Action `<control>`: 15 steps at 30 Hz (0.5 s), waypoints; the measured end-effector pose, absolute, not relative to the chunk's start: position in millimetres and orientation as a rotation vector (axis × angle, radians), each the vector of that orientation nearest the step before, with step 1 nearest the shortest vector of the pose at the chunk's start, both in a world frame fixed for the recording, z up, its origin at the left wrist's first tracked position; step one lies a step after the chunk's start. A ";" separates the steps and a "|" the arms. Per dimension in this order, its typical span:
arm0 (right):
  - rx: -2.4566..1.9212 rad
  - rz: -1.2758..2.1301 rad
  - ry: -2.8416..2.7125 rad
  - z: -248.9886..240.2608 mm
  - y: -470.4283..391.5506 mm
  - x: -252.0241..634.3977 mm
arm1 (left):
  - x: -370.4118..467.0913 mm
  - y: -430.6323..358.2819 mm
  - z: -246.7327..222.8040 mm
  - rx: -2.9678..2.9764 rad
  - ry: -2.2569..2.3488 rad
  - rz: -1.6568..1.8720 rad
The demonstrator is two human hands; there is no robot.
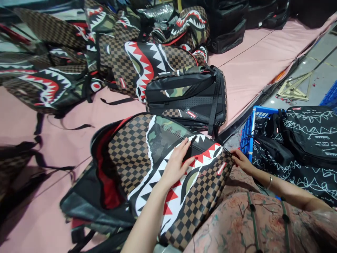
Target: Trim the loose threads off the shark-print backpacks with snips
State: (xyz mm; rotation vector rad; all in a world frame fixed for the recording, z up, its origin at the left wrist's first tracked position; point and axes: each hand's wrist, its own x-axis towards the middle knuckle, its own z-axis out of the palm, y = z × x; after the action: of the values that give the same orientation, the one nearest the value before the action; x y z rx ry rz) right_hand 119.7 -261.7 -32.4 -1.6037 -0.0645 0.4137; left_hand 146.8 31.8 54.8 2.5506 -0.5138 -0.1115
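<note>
A backpack [131, 151] with a brown-and-black check, a camouflage patch and a red-and-white shark mouth lies tilted in front of me. Its top is unzipped, and a red lining [104, 175] shows inside. My left hand [177, 163] rests on the front panel with fingers stretched out, close to a black zipper pull [194, 138]. At the bag's lower right corner, my right hand [240, 161] has its fingers pinched at the edge by the zipper. Whether they grip the zipper or the bag's edge is too small to make out.
Several matching backpacks [55, 86] are heaped across the pink table [252, 63]. One lies back side up [186, 95] just beyond mine. Black bags [226, 28] stand farther back. Right of the table edge, a blue crate [251, 135] holds black backpacks with white scribbles [310, 130].
</note>
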 end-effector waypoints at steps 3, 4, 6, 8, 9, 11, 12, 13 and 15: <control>-1.638 0.372 -0.205 -27.0 -267.0 110.9 | 138.0 38.9 50.1 2.687 -0.523 -0.126; -1.672 0.349 -0.268 -26.0 -273.2 114.5 | 135.3 38.6 47.7 2.728 -0.517 -0.115; -1.748 0.313 -0.395 -26.1 -288.4 129.5 | 131.2 35.7 41.4 2.792 -0.498 -0.072; -1.802 0.328 -0.525 -26.5 -303.2 148.7 | 129.4 31.8 34.2 2.830 -0.480 -0.026; -1.815 0.356 -0.586 -25.7 -309.2 157.9 | 129.3 30.3 31.0 2.839 -0.474 -0.008; -1.821 0.419 -0.698 -21.3 -316.5 172.8 | 130.1 28.6 26.7 2.842 -0.470 0.009; -1.822 0.439 -0.749 -18.0 -317.6 178.2 | 130.8 28.2 25.6 2.841 -0.471 0.011; -1.826 0.451 -0.795 -14.5 -317.2 182.5 | 131.3 28.0 25.1 2.841 -0.471 0.012; -1.834 0.463 -0.877 -8.2 -313.0 188.0 | 132.1 27.6 25.4 2.842 -0.466 0.020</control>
State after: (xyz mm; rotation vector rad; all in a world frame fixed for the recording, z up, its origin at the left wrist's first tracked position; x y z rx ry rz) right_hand 188.0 -313.0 -8.2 -1.8344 -0.8767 0.4630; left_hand 132.1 27.6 25.4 2.8423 -0.4665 0.0196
